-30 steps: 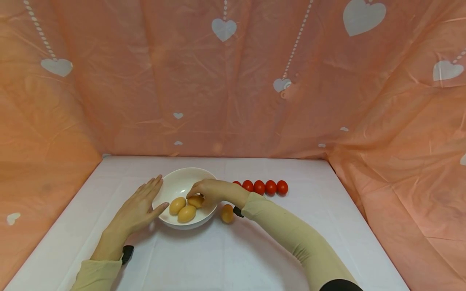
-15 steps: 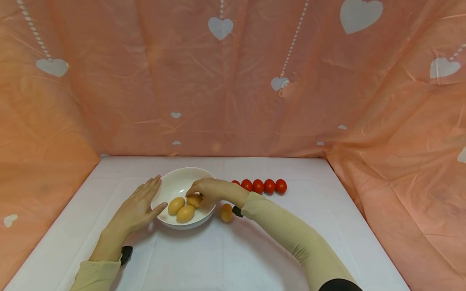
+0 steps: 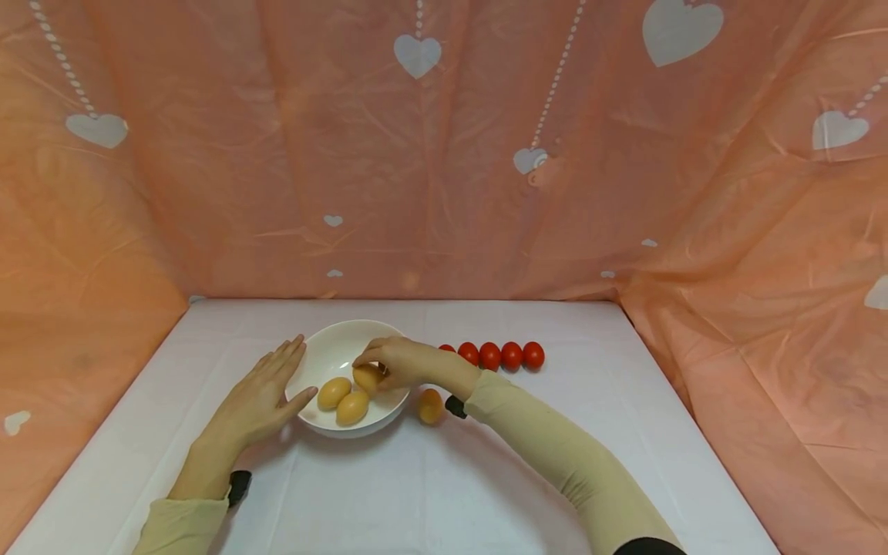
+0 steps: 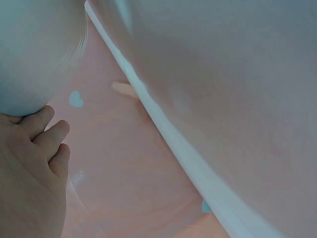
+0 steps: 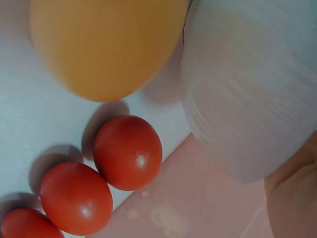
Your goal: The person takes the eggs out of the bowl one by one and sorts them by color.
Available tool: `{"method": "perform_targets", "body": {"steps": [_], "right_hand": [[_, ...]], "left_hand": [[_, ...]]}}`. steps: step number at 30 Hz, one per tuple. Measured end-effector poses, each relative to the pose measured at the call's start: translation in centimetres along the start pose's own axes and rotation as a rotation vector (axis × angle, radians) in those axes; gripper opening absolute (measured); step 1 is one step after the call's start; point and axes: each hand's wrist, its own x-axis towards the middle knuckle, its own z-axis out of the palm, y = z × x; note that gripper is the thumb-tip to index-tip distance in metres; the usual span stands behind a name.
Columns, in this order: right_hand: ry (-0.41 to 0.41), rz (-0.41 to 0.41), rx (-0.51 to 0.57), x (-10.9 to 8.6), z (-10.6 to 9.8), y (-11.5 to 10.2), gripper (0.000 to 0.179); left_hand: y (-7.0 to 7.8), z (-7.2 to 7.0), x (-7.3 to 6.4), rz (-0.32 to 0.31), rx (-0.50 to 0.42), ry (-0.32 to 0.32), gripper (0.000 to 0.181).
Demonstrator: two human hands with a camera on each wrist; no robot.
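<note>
A white bowl (image 3: 326, 347) stands on the table with two yellow-brown eggs (image 3: 352, 408) lying in it. My right hand (image 3: 405, 361) reaches over the bowl's right rim and pinches a third egg (image 3: 366, 378) inside, close against the other two. My left hand (image 3: 260, 401) rests along the bowl's left side, fingers extended and thumb over the rim. In the left wrist view, the fingers (image 4: 52, 131) touch the bowl's outer wall (image 4: 39, 59). One more egg (image 3: 430, 407) lies on the table right of the bowl, beneath my right wrist.
A row of several red cherry tomatoes (image 3: 511, 355) lies behind my right forearm, its left end partly hidden by the wrist. Peach cloth with white hearts (image 3: 418, 55) encloses the white table (image 3: 486, 493) at the back and both sides.
The egg in my right fingers has tipped slightly more upright within the bowl. My left hand keeps its place on the rim. The whole head view has shifted a little.
</note>
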Motion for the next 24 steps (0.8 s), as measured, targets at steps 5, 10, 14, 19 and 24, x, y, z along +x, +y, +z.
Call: {"method": "perform_targets", "body": {"steps": [5, 10, 14, 19, 24], "right_hand": [[0.056, 0.005, 0.040, -0.6, 0.0, 0.0, 0.050], [0.136, -0.017, 0.098, -1.4, -0.3, -0.1, 0.050], [0.209, -0.024, 0.178, -2.3, -0.5, -0.1, 0.050], [0.277, -0.005, 0.248, -3.2, -0.5, 0.2, 0.052], [0.373, -0.008, 0.314, -4.2, -0.3, 0.4, 0.051]], "left_hand": [[0.0, 0.0, 0.0, -0.001, -0.003, 0.000, 0.081], [-0.1, 0.0, 0.0, -0.015, 0.000, -0.021, 0.082], [-0.1, 0.1, 0.1, -0.024, 0.000, -0.038, 0.083], [-0.1, 0.1, 0.1, -0.010, 0.005, -0.016, 0.082], [-0.1, 0.2, 0.1, -0.007, 0.003, -0.011, 0.082]]}}
